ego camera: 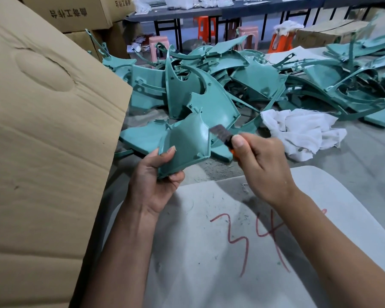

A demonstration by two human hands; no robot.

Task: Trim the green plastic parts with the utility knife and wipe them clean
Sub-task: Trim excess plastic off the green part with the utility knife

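— So where is the part being worked on?
— Centre of the frame: the left hand [152, 174] holds a curved green plastic part [185, 144] by its lower edge, thumb on the inner face and fingers [176, 177] curled round the rim underneath.
— And the knife?
— The right hand [260, 165] grips an orange-handled utility knife [222, 135], fingers wrapped round the handle and thumb pressed along the top. The dark blade lies against the right-hand rim of the part.
— Where are the other parts?
— A big heap of green parts [242, 78] is spread on the floor across the upper half of the frame, with a crumpled white cloth [302, 132] just right of the knife hand.
— Anything below the hands?
— A pale board [209, 274] fills the lower middle, dusted with shavings and marked "34" in red. A large cardboard sheet [47, 141] takes up the left side, and cardboard boxes [76, 12] stand in the upper left
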